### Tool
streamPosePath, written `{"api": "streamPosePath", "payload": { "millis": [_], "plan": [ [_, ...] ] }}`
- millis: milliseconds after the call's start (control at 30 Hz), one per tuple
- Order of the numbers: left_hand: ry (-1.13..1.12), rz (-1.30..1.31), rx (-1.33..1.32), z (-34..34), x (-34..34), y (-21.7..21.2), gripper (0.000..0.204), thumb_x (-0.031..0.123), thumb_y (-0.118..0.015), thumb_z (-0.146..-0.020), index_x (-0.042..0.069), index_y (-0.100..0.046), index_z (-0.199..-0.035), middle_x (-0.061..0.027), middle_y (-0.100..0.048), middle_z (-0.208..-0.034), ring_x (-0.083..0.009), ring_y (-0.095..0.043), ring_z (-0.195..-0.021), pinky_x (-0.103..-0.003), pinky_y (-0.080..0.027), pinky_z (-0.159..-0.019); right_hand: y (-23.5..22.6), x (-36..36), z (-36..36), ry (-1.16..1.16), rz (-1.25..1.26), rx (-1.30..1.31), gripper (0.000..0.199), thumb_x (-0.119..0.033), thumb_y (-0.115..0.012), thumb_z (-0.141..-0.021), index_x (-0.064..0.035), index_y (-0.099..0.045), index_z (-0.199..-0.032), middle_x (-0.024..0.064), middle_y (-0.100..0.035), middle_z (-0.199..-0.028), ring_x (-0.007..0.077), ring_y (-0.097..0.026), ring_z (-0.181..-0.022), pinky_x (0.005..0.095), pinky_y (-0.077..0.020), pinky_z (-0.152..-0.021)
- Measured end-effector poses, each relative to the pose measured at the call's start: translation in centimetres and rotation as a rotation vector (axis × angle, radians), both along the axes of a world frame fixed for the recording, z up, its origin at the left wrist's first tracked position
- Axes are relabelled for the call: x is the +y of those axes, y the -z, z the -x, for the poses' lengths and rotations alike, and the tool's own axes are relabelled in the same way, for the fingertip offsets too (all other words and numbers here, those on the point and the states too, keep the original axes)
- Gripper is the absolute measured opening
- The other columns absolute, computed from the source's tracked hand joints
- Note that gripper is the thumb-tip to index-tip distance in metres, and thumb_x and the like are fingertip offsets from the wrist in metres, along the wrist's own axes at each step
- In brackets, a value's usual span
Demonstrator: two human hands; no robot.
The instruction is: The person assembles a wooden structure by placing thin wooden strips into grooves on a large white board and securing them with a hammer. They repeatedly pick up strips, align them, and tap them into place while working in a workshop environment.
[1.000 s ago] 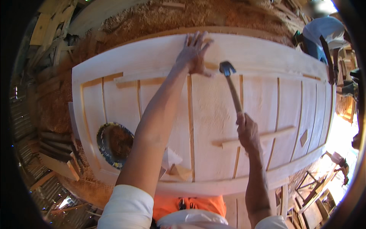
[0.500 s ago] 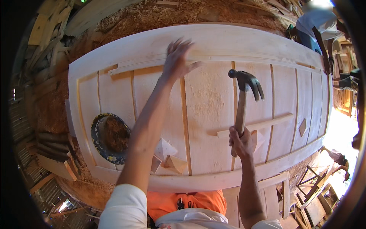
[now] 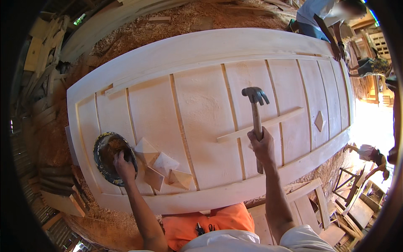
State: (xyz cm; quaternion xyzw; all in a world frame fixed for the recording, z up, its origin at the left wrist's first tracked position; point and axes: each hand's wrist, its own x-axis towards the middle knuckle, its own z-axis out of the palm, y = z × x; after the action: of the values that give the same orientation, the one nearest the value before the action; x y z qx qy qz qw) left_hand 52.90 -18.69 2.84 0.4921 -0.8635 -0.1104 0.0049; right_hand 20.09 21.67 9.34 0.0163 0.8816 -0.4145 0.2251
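A large pale wooden door [image 3: 201,105] with grooved panels lies flat before me. My right hand [image 3: 262,145] grips a claw hammer [image 3: 256,113] by its wooden handle, head up, above the panels. At the left my left hand [image 3: 124,167] reaches into a round black tub [image 3: 98,157] with brown contents. Its fingertips are hidden inside, so what they hold does not show. Beside the tub lie several diamond-shaped wooden blocks [image 3: 180,179]. A loose wooden strip [image 3: 268,123] crosses the panels near the hammer, and a long thin moulding [image 3: 168,69] runs along the far groove.
Another person [image 3: 321,21] leans at the door's far right corner, hands on its edge. A single diamond block [image 3: 320,121] sits on a right-hand panel. Sawdust [image 3: 176,25] covers the ground beyond. Wood offcuts are stacked left, and a wooden frame [image 3: 321,201] stands lower right.
My left hand has come from above the far moulding down into the tub. The hammer stays in my right hand. My view has shifted, and the other person's head has come into it.
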Motion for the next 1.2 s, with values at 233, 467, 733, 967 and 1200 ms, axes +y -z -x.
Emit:
{"api": "streamPosePath", "payload": {
  "millis": [233,467,733,967,1200],
  "plan": [
    [0.075,0.000,0.092,3.0,5.1,-1.9,0.026,-0.008,-0.058,-0.080,-0.007,-0.070,-0.103,-0.0257,-0.067,-0.101,-0.0482,-0.065,-0.097,-0.052,-0.051,-0.088,-0.7,3.3,3.6,-0.051,-0.024,-0.046,0.023,-0.023,-0.075,-0.096,-0.0023,-0.066,-0.096,0.0098,-0.065,-0.073,0.0189,-0.060,-0.066,0.0379,-0.0497,-0.063],
    [0.178,-0.120,0.009,5.4,7.8,-3.7,0.026,-0.003,-0.063,-0.082,-0.004,-0.069,-0.108,-0.0271,-0.069,-0.102,-0.0478,-0.067,-0.100,-0.052,-0.053,-0.087,-0.5,5.3,3.9,-0.089,-0.024,-0.030,0.024,-0.024,-0.074,-0.096,-0.0014,-0.067,-0.098,0.0097,-0.064,-0.073,0.0178,-0.059,-0.063,0.0369,-0.0477,-0.059],
    [0.118,-0.344,0.137,7.8,10.0,-4.6,0.027,0.001,-0.071,-0.088,-0.001,-0.070,-0.114,-0.0245,-0.075,-0.105,-0.0414,-0.073,-0.101,-0.045,-0.056,-0.088,0.6,5.9,4.5,-0.171,-0.001,-0.066,0.022,-0.021,-0.075,-0.095,-0.0016,-0.067,-0.098,0.0078,-0.062,-0.072,0.0158,-0.056,-0.064,0.0352,-0.0468,-0.059],
    [-0.245,-0.330,0.472,6.9,10.2,-4.5,0.018,0.001,-0.079,-0.085,0.002,-0.074,-0.103,-0.0112,-0.077,-0.091,-0.0201,-0.075,-0.082,-0.033,-0.058,-0.080,1.2,6.6,4.0,-0.170,-0.023,-0.023,0.022,-0.022,-0.076,-0.095,-0.0025,-0.066,-0.098,0.0059,-0.060,-0.072,0.0142,-0.054,-0.063,0.0338,-0.0460,-0.059],
    [-0.185,-0.266,0.429,3.8,9.4,-4.6,0.020,0.005,-0.082,-0.083,0.001,-0.072,-0.099,-0.0132,-0.077,-0.089,-0.0244,-0.076,-0.083,-0.036,-0.058,-0.077,1.7,6.6,2.3,-0.197,0.033,-0.069,0.023,-0.024,-0.074,-0.097,-0.0032,-0.065,-0.093,0.0002,-0.055,-0.067,0.0099,-0.051,-0.057,0.0317,-0.0420,-0.052]
  ]
}}
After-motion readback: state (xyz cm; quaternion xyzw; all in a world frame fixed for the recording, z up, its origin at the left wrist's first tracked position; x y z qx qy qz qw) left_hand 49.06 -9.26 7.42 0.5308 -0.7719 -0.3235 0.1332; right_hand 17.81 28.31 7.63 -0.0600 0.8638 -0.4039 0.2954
